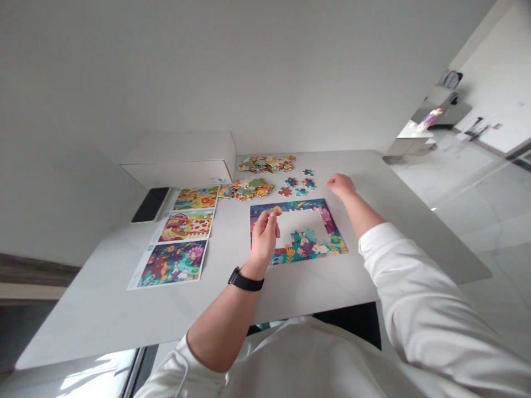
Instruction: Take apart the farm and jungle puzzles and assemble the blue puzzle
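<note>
A partly assembled jigsaw puzzle (pixel 338 243) lies on the table, its frame joined around a bare middle, with rabbits along the lower part. My left hand (pixel 265 235), with a black wristband, is over its left side, thumb and fingers pinched together; whatever they may hold is hidden. Beyond the puzzle's upper right corner, my right hand (pixel 342 186) is closed near the table, and its inside cannot be seen. Left of that hand are several loose puzzle pieces (pixel 301 192), mostly blue and teal, with one reddish-brown piece (pixel 285 191).
Two heaps of puzzle pieces, a far one (pixel 265 164) and a nearer one (pixel 246 189), lie by a white box (pixel 178 171). A picture sheet (pixel 174 243) with three printed scenes lies left, beside a phone (pixel 151 205). The white table (pixel 232 309) meets a wall behind.
</note>
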The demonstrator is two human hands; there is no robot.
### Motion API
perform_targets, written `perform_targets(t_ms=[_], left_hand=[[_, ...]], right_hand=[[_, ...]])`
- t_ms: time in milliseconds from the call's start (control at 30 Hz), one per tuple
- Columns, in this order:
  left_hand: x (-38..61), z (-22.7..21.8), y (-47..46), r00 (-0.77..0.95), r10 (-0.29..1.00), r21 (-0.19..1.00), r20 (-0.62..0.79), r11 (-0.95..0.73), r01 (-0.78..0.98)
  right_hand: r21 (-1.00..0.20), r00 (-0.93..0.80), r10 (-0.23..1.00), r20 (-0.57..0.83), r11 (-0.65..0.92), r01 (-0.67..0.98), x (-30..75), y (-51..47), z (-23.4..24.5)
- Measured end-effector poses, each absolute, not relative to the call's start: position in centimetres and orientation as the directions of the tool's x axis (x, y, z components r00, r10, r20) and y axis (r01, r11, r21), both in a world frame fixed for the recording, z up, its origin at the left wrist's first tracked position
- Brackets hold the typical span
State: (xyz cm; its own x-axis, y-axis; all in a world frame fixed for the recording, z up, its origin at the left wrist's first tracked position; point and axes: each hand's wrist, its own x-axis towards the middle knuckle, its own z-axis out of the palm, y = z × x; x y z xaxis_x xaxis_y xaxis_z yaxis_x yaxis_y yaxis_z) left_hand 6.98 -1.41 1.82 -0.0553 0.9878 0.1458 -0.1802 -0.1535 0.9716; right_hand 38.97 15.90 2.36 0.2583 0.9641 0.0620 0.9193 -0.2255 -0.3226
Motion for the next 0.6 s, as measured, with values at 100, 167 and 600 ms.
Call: perform_targets(t_ms=[100,167,600], left_hand=[[6.9,1.8,-1.4,-0.070,0.988,0.973,0.139,-0.150,-0.176],[6.8,1.9,-1.4,-0.078,0.988,0.974,0.135,-0.147,-0.174],[6.5,1.9,-1.3,-0.096,0.991,0.975,0.091,-0.108,-0.194]], right_hand=[[-0.289,0.313,0.950,0.013,-0.296,0.911,38.3,16.2,2.5],[-0.267,0.269,0.963,-0.002,-0.260,0.928,37.3,16.5,2.5],[-0.348,0.133,0.991,0.031,-0.114,0.931,33.6,18.0,0.5]])
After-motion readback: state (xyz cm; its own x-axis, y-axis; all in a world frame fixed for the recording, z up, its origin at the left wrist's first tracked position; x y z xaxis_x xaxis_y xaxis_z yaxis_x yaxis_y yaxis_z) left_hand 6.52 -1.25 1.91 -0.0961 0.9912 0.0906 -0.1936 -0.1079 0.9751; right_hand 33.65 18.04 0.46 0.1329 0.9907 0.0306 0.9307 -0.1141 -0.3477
